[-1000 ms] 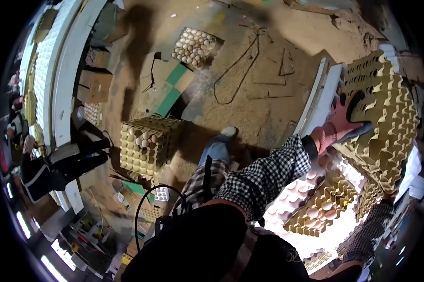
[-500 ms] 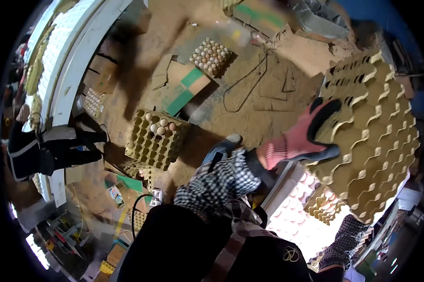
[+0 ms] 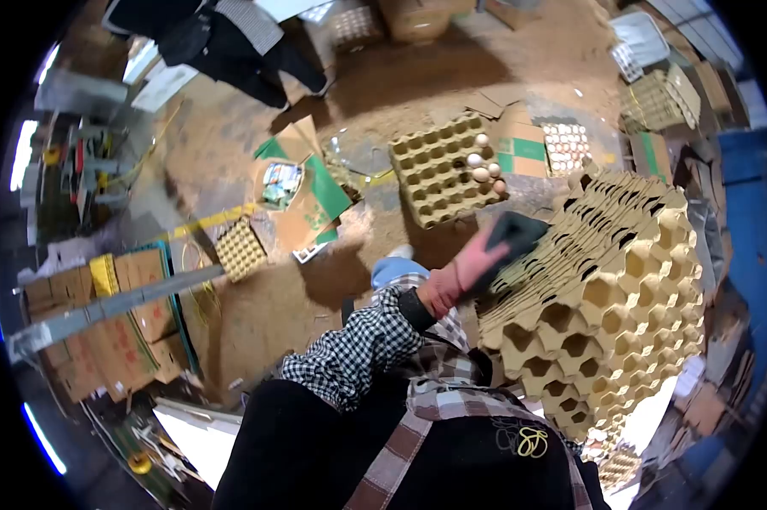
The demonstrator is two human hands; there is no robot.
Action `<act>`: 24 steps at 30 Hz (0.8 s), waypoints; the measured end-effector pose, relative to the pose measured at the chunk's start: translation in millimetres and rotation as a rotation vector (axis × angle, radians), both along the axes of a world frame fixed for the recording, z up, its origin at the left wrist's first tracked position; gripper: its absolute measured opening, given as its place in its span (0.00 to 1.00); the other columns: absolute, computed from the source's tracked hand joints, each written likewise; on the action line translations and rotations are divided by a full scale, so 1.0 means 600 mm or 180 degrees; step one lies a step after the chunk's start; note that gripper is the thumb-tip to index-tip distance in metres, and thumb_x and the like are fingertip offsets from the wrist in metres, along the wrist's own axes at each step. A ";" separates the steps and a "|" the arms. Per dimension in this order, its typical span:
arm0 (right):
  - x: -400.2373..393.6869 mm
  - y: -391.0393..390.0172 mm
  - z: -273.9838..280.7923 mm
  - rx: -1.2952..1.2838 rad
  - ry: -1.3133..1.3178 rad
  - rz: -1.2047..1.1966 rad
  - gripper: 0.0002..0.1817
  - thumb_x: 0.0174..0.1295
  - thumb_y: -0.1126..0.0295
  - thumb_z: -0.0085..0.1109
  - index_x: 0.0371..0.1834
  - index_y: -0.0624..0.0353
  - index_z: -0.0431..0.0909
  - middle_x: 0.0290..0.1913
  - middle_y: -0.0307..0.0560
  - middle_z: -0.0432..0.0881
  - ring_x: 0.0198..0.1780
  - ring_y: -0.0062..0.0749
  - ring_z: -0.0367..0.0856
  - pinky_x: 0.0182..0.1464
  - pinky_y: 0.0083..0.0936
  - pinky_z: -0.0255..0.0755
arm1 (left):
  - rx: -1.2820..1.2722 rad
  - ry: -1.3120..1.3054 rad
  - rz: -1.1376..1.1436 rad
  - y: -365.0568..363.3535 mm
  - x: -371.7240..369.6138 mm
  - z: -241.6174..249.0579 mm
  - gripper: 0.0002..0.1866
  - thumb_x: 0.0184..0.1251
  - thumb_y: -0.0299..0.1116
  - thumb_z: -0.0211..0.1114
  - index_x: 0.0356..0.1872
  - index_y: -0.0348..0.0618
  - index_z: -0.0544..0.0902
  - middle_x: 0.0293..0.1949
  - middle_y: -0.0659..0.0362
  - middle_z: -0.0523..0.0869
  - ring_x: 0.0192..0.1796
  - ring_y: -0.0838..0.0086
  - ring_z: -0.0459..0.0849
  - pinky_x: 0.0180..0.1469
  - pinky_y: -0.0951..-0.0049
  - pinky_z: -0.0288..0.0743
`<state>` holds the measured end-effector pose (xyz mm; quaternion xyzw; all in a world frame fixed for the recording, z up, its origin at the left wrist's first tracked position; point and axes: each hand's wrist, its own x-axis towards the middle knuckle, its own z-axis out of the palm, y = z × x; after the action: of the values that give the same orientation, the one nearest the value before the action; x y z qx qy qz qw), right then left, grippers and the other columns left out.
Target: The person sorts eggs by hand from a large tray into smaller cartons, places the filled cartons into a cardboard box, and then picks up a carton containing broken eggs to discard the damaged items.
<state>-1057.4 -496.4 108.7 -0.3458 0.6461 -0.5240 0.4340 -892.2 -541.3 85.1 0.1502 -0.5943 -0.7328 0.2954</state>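
Left hand: I have the left hand (image 3: 489,259), in a pink glove with dark fingers, at the edges of the egg trays; motion blurs it, so I cannot tell whether its fingers are spread or gripping.
Right hand: out of my sight, so I cannot tell its state.
Egg-tray stack: I see the tall stack of egg trays (image 3: 608,297) on the right, tilted, its nested edges toward the left hand and its cupped face toward the lower right.
Sleeve: black-and-white checkered sleeve (image 3: 349,348), reaching up to the glove's dark cuff.
Floor stack: beyond the glove, a shorter stack of egg trays (image 3: 434,166) stands on the brown floor (image 3: 345,310), with a few white and brown eggs (image 3: 481,174) toward one side of its top.
Farther eggs: rows of eggs (image 3: 566,146) beside green-banded cardboard (image 3: 523,153).
Left side: an opened cardboard box (image 3: 328,200) near a separate egg tray (image 3: 240,248).
Co-worker: another person (image 3: 230,47), dark-clothed, at the upper left.
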 end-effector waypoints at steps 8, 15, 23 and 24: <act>0.134 -0.011 0.037 0.0494 -0.0329 0.0541 0.27 0.72 0.56 0.42 0.67 0.62 0.67 0.60 0.49 0.75 0.57 0.37 0.75 0.55 0.29 0.71 | 0.1263 -0.0272 0.0451 -0.042 0.160 -0.044 0.28 0.71 0.47 0.59 0.62 0.34 0.73 0.53 0.54 0.83 0.53 0.76 0.77 0.58 0.75 0.70; 0.175 0.185 0.120 0.1060 -0.0335 0.0148 0.26 0.72 0.58 0.41 0.67 0.62 0.67 0.61 0.49 0.74 0.58 0.38 0.75 0.56 0.30 0.71 | 0.0776 -0.0621 0.1268 -0.051 0.353 -0.057 0.21 0.72 0.38 0.57 0.58 0.32 0.77 0.53 0.53 0.85 0.55 0.71 0.81 0.61 0.74 0.70; 0.254 0.052 0.103 0.0823 -0.0305 0.0944 0.25 0.73 0.59 0.41 0.68 0.62 0.66 0.61 0.50 0.74 0.59 0.39 0.74 0.57 0.31 0.71 | 0.1402 -0.0344 0.2874 0.044 0.589 -0.036 0.23 0.75 0.43 0.55 0.56 0.31 0.77 0.46 0.63 0.83 0.47 0.81 0.76 0.52 0.77 0.71; 0.297 0.026 0.095 0.0786 -0.0318 0.1127 0.25 0.73 0.59 0.41 0.68 0.62 0.66 0.62 0.50 0.74 0.59 0.39 0.74 0.57 0.31 0.71 | 0.1321 -0.0199 0.3085 0.054 0.629 -0.049 0.23 0.75 0.43 0.55 0.57 0.31 0.76 0.47 0.63 0.83 0.47 0.82 0.75 0.53 0.77 0.71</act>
<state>-879.3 -480.7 165.7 -0.3718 0.6122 -0.3730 0.5898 -515.1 -509.0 55.6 0.4849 -0.3075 -0.6096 0.5466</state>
